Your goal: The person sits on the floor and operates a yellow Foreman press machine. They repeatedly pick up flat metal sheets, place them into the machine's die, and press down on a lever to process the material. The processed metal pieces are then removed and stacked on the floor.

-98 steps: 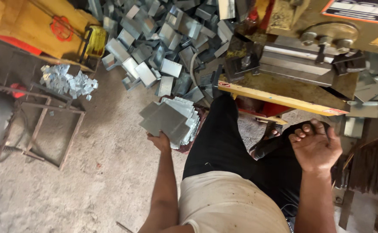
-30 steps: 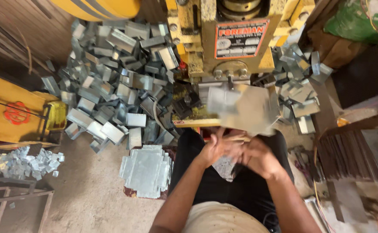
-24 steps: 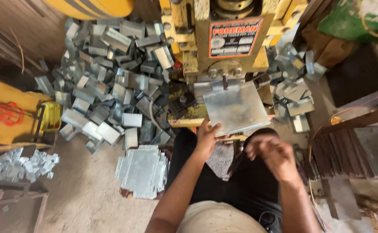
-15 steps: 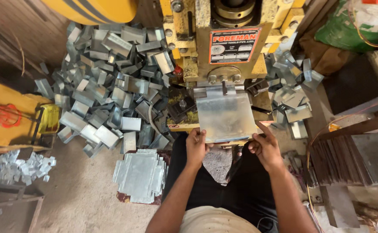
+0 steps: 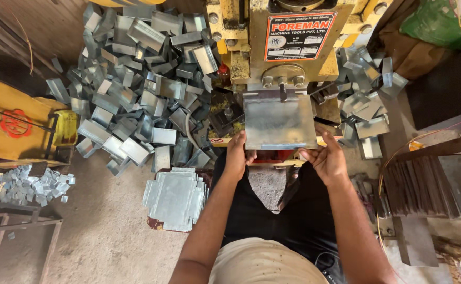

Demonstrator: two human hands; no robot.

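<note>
A flat, roughly square sheet of grey galvanised metal (image 5: 279, 122) lies level under the head of the yellow press (image 5: 288, 47), its far edge pushed against the machine. Its surface is dull and lightly streaked, and the near edge carries a narrow folded lip. Both near corners are gripped.

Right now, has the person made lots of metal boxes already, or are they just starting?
Lots look done: a big heap of bent metal pieces lies left of the yellow press, with more on its right. In hand: the left hand and right hand hold a flat metal sheet in the press. Left: a stack of flat cut sheets on the floor.
</note>
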